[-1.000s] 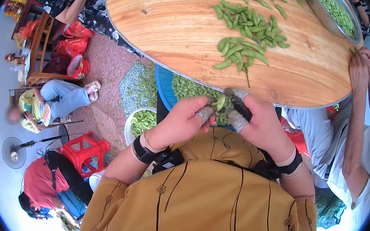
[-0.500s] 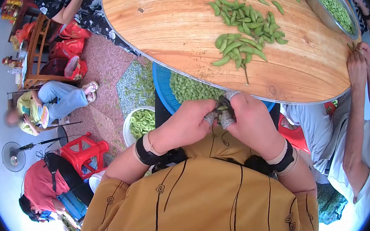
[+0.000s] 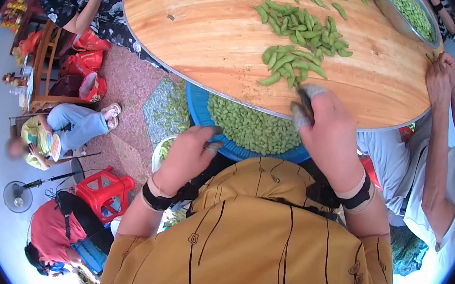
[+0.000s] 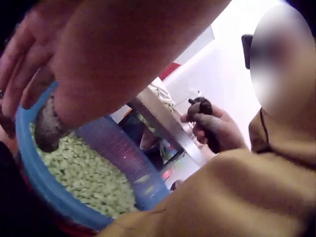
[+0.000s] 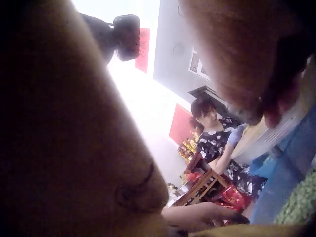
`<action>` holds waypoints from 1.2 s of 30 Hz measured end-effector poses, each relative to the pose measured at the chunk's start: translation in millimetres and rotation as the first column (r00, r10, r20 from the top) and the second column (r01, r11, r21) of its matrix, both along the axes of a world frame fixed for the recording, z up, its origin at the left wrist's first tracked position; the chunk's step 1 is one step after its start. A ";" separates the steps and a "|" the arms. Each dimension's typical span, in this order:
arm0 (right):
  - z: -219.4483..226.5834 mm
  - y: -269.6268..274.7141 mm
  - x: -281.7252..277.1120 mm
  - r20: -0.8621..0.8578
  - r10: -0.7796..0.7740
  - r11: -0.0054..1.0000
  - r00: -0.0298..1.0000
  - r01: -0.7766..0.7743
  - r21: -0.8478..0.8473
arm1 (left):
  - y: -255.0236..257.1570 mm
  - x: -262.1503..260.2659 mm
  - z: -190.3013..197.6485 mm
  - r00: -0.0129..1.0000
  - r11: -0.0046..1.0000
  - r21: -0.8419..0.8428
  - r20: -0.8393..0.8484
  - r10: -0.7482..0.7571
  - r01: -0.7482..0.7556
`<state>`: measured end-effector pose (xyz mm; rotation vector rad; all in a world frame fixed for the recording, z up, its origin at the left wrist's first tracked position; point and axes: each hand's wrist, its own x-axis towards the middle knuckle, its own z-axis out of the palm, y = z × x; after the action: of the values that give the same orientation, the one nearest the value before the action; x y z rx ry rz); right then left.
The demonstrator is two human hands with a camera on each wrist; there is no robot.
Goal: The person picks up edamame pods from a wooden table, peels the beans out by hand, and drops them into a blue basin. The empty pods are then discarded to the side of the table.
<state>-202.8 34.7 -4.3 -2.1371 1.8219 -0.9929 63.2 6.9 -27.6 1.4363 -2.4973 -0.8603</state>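
Observation:
My right hand [image 3: 331, 135] reaches over the near table edge, thumb and forefinger apart, fingertips close to the nearest pile of green soybean pods [image 3: 291, 64]. Grey coverings wrap some of its fingertips [image 3: 315, 90]. My left hand [image 3: 186, 153] hangs over the left side of a blue basin [image 3: 201, 99], its fingers loosely bent. No bean or pod shows in it. Shelled green beans [image 3: 254, 125] fill much of the basin below the table. The left wrist view shows a grey-covered fingertip [image 4: 49, 123] of the left hand above the beans [image 4: 89, 173].
More pods lie farther back on the wooden table [image 3: 204, 45], with a metal bowl of beans [image 3: 412, 17] at its right edge. A white container [image 3: 158, 154] stands left of the basin. Other people's hands [image 3: 439, 75] work at the right. A red stool [image 3: 105, 190] stands lower left.
My hands were together over the basin with a pod between them. They have since parted: the left went left, the right up to the pods on the table.

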 end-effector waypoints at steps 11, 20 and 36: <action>-0.8 12.7 -14.9 0.335 -0.157 0.964 0.929 0.070 0.256 | -10.5 -105.9 28.8 0.741 0.679 0.724 -0.521 0.423 0.121; 6.0 -1.3 -17.4 0.341 -0.081 0.989 0.936 0.034 0.142 | -11.2 -61.2 22.9 0.748 0.803 0.595 -0.539 0.387 0.014; 3.7 -19.0 -15.9 0.476 -0.227 0.967 0.850 0.138 0.214 | -10.9 -36.0 28.8 0.903 0.984 0.150 -0.428 -0.025 0.098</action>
<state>-218.7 15.7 -0.6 -1.4438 1.7833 -1.2353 27.3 -4.0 1.2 1.0655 -2.1894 -1.2693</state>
